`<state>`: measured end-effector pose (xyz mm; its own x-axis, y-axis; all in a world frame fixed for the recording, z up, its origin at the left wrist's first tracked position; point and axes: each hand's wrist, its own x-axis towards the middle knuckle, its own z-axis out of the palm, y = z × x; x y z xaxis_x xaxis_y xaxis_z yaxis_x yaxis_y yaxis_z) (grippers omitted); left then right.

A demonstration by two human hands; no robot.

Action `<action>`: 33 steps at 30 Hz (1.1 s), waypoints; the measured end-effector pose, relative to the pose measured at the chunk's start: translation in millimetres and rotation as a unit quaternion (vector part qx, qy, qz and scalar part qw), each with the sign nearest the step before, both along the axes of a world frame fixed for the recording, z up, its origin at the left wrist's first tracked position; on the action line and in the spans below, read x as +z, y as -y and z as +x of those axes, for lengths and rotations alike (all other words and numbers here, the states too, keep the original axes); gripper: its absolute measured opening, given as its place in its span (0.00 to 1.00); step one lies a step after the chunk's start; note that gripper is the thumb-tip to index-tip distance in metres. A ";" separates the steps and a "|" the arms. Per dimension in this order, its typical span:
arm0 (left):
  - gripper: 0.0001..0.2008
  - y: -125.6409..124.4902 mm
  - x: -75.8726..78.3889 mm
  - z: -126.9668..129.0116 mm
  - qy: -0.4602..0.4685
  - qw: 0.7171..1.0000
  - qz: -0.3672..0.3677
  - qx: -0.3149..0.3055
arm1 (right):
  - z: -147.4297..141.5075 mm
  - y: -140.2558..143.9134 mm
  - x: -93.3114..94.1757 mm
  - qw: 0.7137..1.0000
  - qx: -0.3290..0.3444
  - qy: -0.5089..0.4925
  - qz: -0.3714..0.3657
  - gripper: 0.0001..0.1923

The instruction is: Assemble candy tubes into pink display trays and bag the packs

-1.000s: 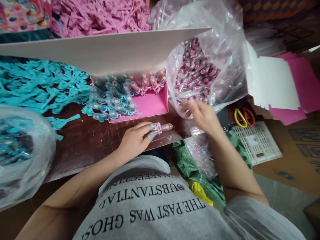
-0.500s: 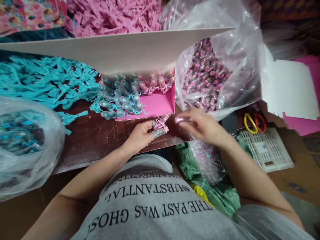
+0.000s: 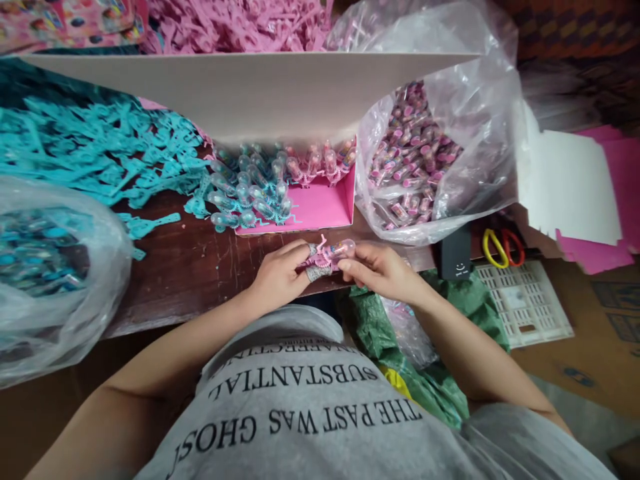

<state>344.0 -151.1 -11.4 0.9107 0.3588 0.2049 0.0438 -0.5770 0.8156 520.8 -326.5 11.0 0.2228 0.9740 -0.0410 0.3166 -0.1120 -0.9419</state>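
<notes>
My left hand (image 3: 280, 272), tape wrapped on its thumb and a finger, pinches a pink plastic toy piece (image 3: 324, 259) near the table's front edge. My right hand (image 3: 383, 270) is closed on a clear, round-ended capsule (image 3: 344, 249) with small coloured bits inside. The capsule touches the pink piece; whether it is fixed in it I cannot tell. Just beyond both hands stands a pink-bottomed carton (image 3: 325, 205), holding rows of teal and pink pieces with clear capsules.
Teal plastic pieces (image 3: 100, 153) are heaped at the left, above a bag of teal capsules (image 3: 40, 260). Pink pieces (image 3: 240, 27) lie behind the raised carton flap (image 3: 280, 90). To the right are a bag of pink capsules (image 3: 415, 147), scissors (image 3: 500, 248) and white card sheets (image 3: 575, 187).
My right hand has moved left and brought the capsule against the pink piece in my left hand. The view has shifted slightly.
</notes>
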 end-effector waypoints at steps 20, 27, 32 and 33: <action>0.13 -17.0 12.5 -21.3 -0.037 0.997 -0.056 0.031 | -6.6 -6.9 7.8 0.978 -0.027 0.196 0.065 0.25; 0.17 -16.5 23.8 -31.4 -0.059 0.961 -0.268 0.026 | -1.6 -7.4 21.1 0.962 0.004 0.258 0.087 0.21; 0.20 -17.5 41.7 -24.6 -0.194 0.880 -0.429 -0.063 | 6.8 -23.0 40.8 0.933 0.104 0.285 0.193 0.27; 0.18 -17.8 45.4 -24.4 -0.192 0.885 -0.416 -0.079 | 8.4 -27.5 44.5 0.932 0.146 0.260 0.207 0.23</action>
